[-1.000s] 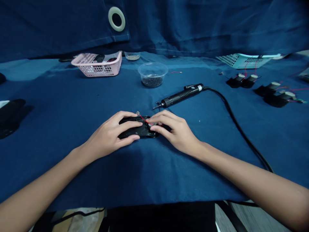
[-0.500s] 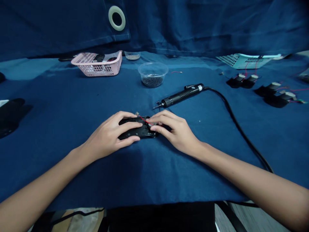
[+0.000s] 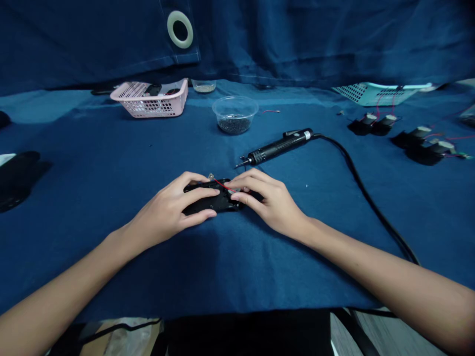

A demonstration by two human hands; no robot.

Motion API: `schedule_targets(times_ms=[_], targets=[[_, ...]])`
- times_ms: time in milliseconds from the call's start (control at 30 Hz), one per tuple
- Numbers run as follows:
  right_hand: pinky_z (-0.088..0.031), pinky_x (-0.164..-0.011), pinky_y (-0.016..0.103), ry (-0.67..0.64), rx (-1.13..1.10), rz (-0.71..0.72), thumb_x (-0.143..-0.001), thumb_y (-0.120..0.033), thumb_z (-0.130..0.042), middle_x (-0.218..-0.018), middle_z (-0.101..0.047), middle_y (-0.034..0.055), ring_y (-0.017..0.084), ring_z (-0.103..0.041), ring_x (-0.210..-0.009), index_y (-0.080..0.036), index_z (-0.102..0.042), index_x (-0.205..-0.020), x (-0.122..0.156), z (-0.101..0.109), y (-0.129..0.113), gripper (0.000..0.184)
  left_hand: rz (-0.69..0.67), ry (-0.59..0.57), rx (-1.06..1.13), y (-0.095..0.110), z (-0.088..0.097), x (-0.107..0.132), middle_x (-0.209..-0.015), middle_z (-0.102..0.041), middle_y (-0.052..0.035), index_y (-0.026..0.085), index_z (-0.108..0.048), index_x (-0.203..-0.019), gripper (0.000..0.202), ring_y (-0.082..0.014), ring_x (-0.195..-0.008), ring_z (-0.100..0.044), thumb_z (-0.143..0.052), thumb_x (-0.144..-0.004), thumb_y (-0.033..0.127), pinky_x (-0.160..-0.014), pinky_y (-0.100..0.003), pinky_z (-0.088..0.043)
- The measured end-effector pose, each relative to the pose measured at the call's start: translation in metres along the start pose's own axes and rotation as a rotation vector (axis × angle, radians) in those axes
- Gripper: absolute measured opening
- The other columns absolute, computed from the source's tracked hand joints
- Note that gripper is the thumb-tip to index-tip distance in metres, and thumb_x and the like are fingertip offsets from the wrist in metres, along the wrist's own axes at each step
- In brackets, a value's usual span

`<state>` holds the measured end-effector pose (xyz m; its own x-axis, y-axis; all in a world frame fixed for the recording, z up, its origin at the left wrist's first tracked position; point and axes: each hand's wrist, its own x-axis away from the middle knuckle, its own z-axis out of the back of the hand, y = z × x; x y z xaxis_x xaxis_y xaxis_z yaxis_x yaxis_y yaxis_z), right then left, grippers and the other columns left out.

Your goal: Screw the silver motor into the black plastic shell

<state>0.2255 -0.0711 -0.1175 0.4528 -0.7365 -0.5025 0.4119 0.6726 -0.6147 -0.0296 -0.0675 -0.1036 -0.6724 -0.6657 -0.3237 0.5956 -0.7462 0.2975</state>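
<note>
A black plastic housing [image 3: 202,202] lies on the blue cloth in front of me. My left hand [image 3: 172,203] grips it from the left, fingers over its top and thumb along the near edge. At the housing's right end, my right hand [image 3: 269,199] pinches a small grey motor [image 3: 233,190], mostly hidden behind the fingertips. A red wire [image 3: 221,185] runs from there toward a small metal piece [image 3: 211,176] at the housing's far edge, close to my left index finger.
Just beyond my hands rests a black electric screwdriver [image 3: 280,147], its cable [image 3: 365,185] curving right. Farther back stand a clear bowl of small dark screws [image 3: 234,111], a pink basket [image 3: 150,101] and a teal basket [image 3: 386,94]. Wired motors on black parts [image 3: 423,143] lie right.
The housing has tilted slightly beneath my left hand. My right hand stays at the motor.
</note>
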Motion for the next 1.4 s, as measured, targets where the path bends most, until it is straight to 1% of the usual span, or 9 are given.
schedule_targets(times_ms=[167,300,500,633,767,933,1067,1200,1400], targets=[[-0.054,-0.094,0.032,0.0,-0.005,-0.002,-0.097,-0.025,-0.058,-0.11,-0.07,0.0053,0.016,-0.066,-0.104,-0.019,-0.069,-0.112,-0.0002,-0.001,0.0002,0.02,-0.069,0.002,-0.048,-0.0031,-0.0006,-0.0006,-0.13,-0.055,-0.0117,0.021,-0.064,-0.125,0.037,-0.024,-0.119,-0.059,-0.059,-0.096,0.042,-0.103,-0.04,-0.05],[-0.053,-0.095,0.031,-0.003,-0.003,-0.004,-0.097,-0.025,-0.058,-0.11,-0.07,0.0053,0.015,-0.066,-0.104,-0.018,-0.069,-0.112,-0.0001,-0.0005,0.0002,0.02,-0.084,-0.005,-0.079,-0.0039,-0.0007,-0.0006,-0.131,-0.055,-0.013,0.02,-0.063,-0.127,0.038,-0.0242,-0.12,-0.058,-0.058,-0.096,0.042,-0.103,-0.04,-0.049],[-0.052,-0.096,0.03,-0.005,-0.003,0.006,-0.097,-0.025,-0.058,-0.109,-0.07,0.0049,0.014,-0.065,-0.104,-0.017,-0.069,-0.112,-0.0007,-0.0005,0.0003,0.02,-0.083,0.028,-0.029,-0.004,0.0018,-0.0007,-0.133,-0.055,-0.0105,0.021,-0.064,-0.126,0.034,-0.021,-0.122,-0.057,-0.059,-0.097,0.038,-0.107,-0.036,-0.046],[-0.052,-0.095,0.03,-0.011,-0.001,0.005,-0.097,-0.025,-0.058,-0.11,-0.07,0.0045,0.014,-0.065,-0.104,-0.018,-0.069,-0.112,-0.0001,-0.0002,0.001,0.021,-0.081,0.054,-0.03,-0.0049,0.0035,-0.0006,-0.131,-0.057,-0.0097,0.021,-0.066,-0.123,0.032,-0.0202,-0.12,-0.058,-0.06,-0.096,0.036,-0.105,-0.034,-0.047],[-0.052,-0.096,0.03,-0.01,-0.005,0.002,-0.096,-0.026,-0.058,-0.11,-0.07,0.0045,0.014,-0.065,-0.104,-0.018,-0.069,-0.112,0.0005,0.0002,0.0011,0.02,-0.063,0.049,-0.008,-0.0056,0.003,0.0003,-0.13,-0.057,-0.0099,0.02,-0.067,-0.122,0.033,-0.0205,-0.119,-0.059,-0.061,-0.095,0.039,-0.105,-0.034,-0.047],[-0.052,-0.096,0.031,-0.015,-0.003,-0.005,-0.097,-0.026,-0.058,-0.11,-0.07,0.0045,0.014,-0.065,-0.105,-0.018,-0.069,-0.112,0.0002,0.0002,-0.0001,0.02,-0.008,0.033,0.025,-0.0024,0.0028,0.0005,-0.131,-0.056,-0.0084,0.023,-0.067,-0.123,0.033,-0.0206,-0.12,-0.058,-0.061,-0.094,0.041,-0.105,-0.034,-0.048],[-0.052,-0.095,0.03,-0.007,0.001,-0.007,-0.097,-0.026,-0.058,-0.11,-0.07,0.0047,0.014,-0.065,-0.104,-0.018,-0.069,-0.112,0.0001,0.0001,-0.0005,0.021,0.02,0.037,0.013,0.001,0.0015,0.0015,-0.13,-0.057,-0.0096,0.022,-0.068,-0.12,0.034,-0.0226,-0.12,-0.058,-0.06,-0.095,0.043,-0.104,-0.037,-0.048],[-0.051,-0.096,0.029,-0.012,-0.002,-0.017,-0.097,-0.026,-0.058,-0.11,-0.07,0.0052,0.014,-0.065,-0.105,-0.017,-0.069,-0.113,0.0002,0.0003,-0.0006,0.022,0.011,0.041,-0.02,0.0016,-0.0009,0.0033,-0.131,-0.057,-0.0104,0.022,-0.067,-0.121,0.036,-0.0236,-0.12,-0.058,-0.058,-0.095,0.045,-0.105,-0.039,-0.047],[-0.052,-0.096,0.03,-0.01,-0.006,-0.016,-0.097,-0.026,-0.058,-0.11,-0.07,0.0054,0.014,-0.065,-0.104,-0.016,-0.069,-0.113,-0.0004,-0.001,-0.0006,0.022,-0.007,0.046,-0.035,0.0014,-0.0019,0.0035,-0.132,-0.056,-0.0093,0.023,-0.066,-0.122,0.035,-0.0225,-0.122,-0.057,-0.059,-0.096,0.043,-0.106,-0.038,-0.046]])
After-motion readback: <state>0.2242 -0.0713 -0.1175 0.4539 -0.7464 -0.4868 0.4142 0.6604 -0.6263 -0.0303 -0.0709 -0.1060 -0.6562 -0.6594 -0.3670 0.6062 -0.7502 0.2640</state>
